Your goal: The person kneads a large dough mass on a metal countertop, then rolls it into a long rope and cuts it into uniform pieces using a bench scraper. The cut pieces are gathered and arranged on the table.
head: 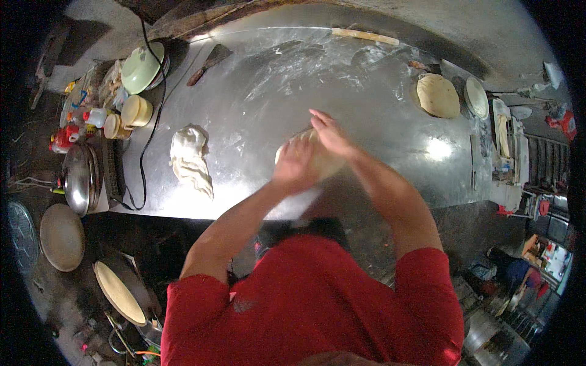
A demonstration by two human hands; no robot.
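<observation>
A round, flattened piece of dough (pixel 327 167) lies on the metal worktop (pixel 219 110) in front of me. My left hand (pixel 296 162) rests on its near left part, blurred, so its fingers are hard to make out. Along the dough's upper right edge is my right hand (pixel 330 133), tilted on its side with the fingers stretched out and holding nothing. How firmly either palm touches the dough cannot be told. To the left sits a crumpled white cloth (pixel 190 158). A second round of dough (pixel 438 96) is at the right.
At the worktop's far edge lies a rolling pin (pixel 365 36). A scraper (pixel 209 65) is at the upper left, near a black cable (pixel 153 114). Green bowls (pixel 143 67), tubs (pixel 137 111) and a lidded metal pan (pixel 81 179) stand left. Another bowl (pixel 476 98) is far right.
</observation>
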